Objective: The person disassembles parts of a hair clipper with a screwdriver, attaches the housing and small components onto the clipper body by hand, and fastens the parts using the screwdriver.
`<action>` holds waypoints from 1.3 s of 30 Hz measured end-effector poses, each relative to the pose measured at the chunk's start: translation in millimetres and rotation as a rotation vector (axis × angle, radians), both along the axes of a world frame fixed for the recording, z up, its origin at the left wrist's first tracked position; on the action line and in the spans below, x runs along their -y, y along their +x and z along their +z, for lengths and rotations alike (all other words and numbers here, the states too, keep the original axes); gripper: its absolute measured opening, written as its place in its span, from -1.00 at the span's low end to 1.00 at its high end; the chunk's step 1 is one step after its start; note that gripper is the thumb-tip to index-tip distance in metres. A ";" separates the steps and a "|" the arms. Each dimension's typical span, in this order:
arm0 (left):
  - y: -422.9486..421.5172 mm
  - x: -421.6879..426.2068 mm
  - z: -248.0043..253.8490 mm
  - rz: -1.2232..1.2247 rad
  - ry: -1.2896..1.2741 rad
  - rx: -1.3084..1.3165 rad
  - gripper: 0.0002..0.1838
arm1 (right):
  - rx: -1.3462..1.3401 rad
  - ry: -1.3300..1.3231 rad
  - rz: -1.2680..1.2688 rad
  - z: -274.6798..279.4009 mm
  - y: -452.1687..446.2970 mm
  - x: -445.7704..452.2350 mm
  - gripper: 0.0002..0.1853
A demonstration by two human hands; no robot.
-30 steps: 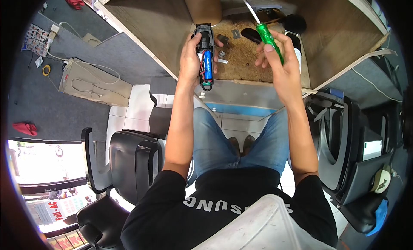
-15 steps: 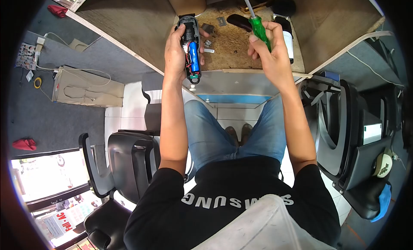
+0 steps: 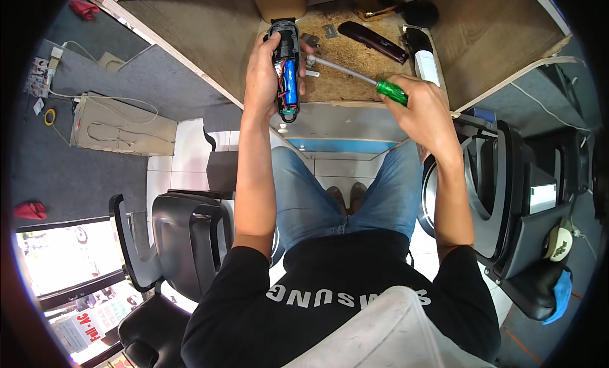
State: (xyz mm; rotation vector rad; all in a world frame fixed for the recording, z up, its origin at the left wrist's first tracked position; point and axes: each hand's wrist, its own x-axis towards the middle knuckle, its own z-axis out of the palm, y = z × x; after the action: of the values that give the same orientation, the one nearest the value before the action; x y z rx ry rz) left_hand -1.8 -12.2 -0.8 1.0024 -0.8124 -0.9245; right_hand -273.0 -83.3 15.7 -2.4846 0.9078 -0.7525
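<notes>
My left hand [image 3: 260,76] is closed around an opened hair clipper [image 3: 287,48], held upright with its blade end away from me. Its cover is off, so a blue battery [image 3: 290,83], red wires and a small green board show inside. My right hand [image 3: 424,111] grips the green handle of a screwdriver [image 3: 392,92]. The metal shaft points left, and its tip is near the fingers of my left hand, beside the clipper. Whether the tip touches anything I cannot tell. Small loose parts [image 3: 312,72] lie on the wooden surface behind the left fingers.
Wooden side walls [image 3: 507,45] flank the worn work surface [image 3: 346,92]. On it lie a dark brown long case [image 3: 373,41], a black-and-white clipper [image 3: 426,60] and a black round brush [image 3: 421,13]. Black chairs [image 3: 190,241] stand to the left and right.
The screwdriver has swung from pointing up and away to pointing left toward the clipper. My right hand has turned over and moved slightly down and right. My left hand still holds the clipper.
</notes>
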 end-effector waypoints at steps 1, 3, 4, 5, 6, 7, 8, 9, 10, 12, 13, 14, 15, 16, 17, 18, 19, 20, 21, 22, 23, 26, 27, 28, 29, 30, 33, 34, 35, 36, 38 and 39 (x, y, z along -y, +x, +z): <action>-0.6 -0.4 1.2 0.003 0.004 0.002 -0.61 | -0.019 0.034 -0.009 1.3 0.9 -0.5 -0.75; 1.2 -0.2 0.3 -0.008 -0.006 0.011 -0.61 | -0.057 0.098 -0.029 7.2 4.7 -1.6 -0.73; 1.3 -0.3 -0.3 -0.015 -0.010 0.015 -0.62 | -0.083 0.104 -0.043 10.6 7.3 -2.9 -0.71; 0.8 0.0 -0.2 -0.010 -0.008 0.009 -0.62 | -0.108 0.111 -0.059 14.3 10.3 -4.4 -0.69; 0.2 0.1 0.1 -0.006 -0.006 0.004 -0.62 | -0.133 0.118 -0.076 16.0 11.6 -5.1 -0.67; -0.1 0.2 0.6 0.000 -0.005 -0.001 -0.62 | -0.137 0.125 -0.063 15.4 11.7 -3.4 -0.66; -0.3 0.3 1.0 0.001 -0.002 0.005 -0.62 | -0.141 0.133 -0.050 14.2 12.3 -0.1 -0.65; -0.6 0.0 1.4 0.003 0.000 0.011 -0.62 | -0.145 0.141 -0.035 13.5 13.2 2.6 -0.64; -0.7 -0.1 1.7 0.005 0.003 0.017 -0.62 | -0.162 0.123 -0.027 13.8 14.3 4.5 -0.64; -0.8 -0.1 1.8 0.004 -0.003 0.018 -0.62 | -0.196 0.087 -0.011 14.6 16.2 8.4 -0.63; -1.0 -0.2 1.8 0.003 -0.006 0.019 -0.62 | -0.181 0.085 0.005 13.4 16.9 10.6 -0.63; -1.1 -0.1 1.5 0.006 -0.007 0.010 -0.61 | -0.167 0.083 0.021 11.1 17.2 13.0 -0.63; -1.0 0.0 0.9 0.009 -0.009 0.001 -0.61 | -0.153 0.080 0.037 9.9 17.6 15.2 -0.63; -0.8 0.1 0.1 0.013 -0.011 -0.009 -0.61 | -0.169 0.077 0.047 10.6 17.9 17.0 -0.62; 0.1 0.3 -0.9 0.007 -0.017 -0.012 -0.60 | -0.186 0.073 0.058 12.0 18.3 18.7 -0.62; 1.4 0.4 -2.1 0.001 -0.023 -0.014 -0.60 | -0.202 0.069 0.068 13.1 18.6 19.6 -0.62; 2.6 0.5 -2.6 -0.004 -0.030 -0.017 -0.60 | -0.208 0.067 0.065 13.2 19.2 20.3 -0.62; 2.8 0.9 -2.4 0.003 -0.036 -0.019 -0.60 | -0.214 0.064 0.062 13.1 19.9 20.7 -0.62; 2.3 1.3 -2.3 0.010 -0.043 -0.022 -0.60 | -0.220 0.061 0.060 12.8 20.5 20.7 -0.62; 1.8 1.7 -2.1 0.018 -0.049 -0.024 -0.60 | -0.205 0.046 0.029 11.5 21.1 19.8 -0.62; 1.5 1.6 -1.7 0.026 -0.045 -0.022 -0.60 | -0.190 0.032 -0.001 9.2 21.5 17.9 -0.63; 1.1 1.5 -1.4 0.025 -0.052 -0.047 -0.61 | -0.160 0.105 -0.100 10.2 22.7 13.3 -0.63; 1.5 2.6 -2.7 0.009 -0.070 -0.077 -0.61 | -0.153 0.148 -0.132 12.2 23.5 12.2 -0.63; 3.7 2.7 -4.4 -0.006 -0.087 -0.106 -0.61 | -0.162 0.153 -0.121 15.3 22.8 10.4 -0.64; 7.9 2.5 -8.5 -0.055 -0.060 -0.102 -0.52 | -0.170 0.159 -0.110 18.9 20.5 8.4 -0.64; 10.6 1.7 -10.4 -0.081 -0.062 -0.109 -0.48 | -0.176 0.165 -0.099 20.3 19.0 8.1 -0.64; 7.5 1.7 -7.3 -0.093 -0.069 -0.101 -0.27 | -0.159 0.171 -0.033 14.4 15.7 13.5 -0.66; 7.0 1.6 -6.7 -0.093 -0.064 -0.096 -0.27 | -0.161 0.161 -0.028 13.0 15.9 14.4 -0.66; 7.0 1.4 -6.3 -0.093 -0.059 -0.092 -0.27 | -0.163 0.150 -0.025 11.6 16.3 15.2 -0.67; 6.8 1.1 -6.1 -0.093 -0.053 -0.088 -0.27 | -0.166 0.140 -0.021 11.0 16.8 15.5 -0.67; 6.9 1.3 -6.0 -0.104 -0.048 -0.085 -0.25 | -0.190 0.139 -0.052 10.6 17.4 14.6 -0.69; 8.6 1.8 -7.9 -0.118 -0.048 -0.082 -0.25 | -0.202 0.139 -0.067 10.4 17.8 13.7 -0.69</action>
State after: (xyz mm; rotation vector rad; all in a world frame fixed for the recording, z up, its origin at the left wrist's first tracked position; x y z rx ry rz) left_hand 6.8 -14.0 -8.7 0.8766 -0.8273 -1.0355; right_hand -255.2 -97.0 26.1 -2.4481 1.0801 -0.4476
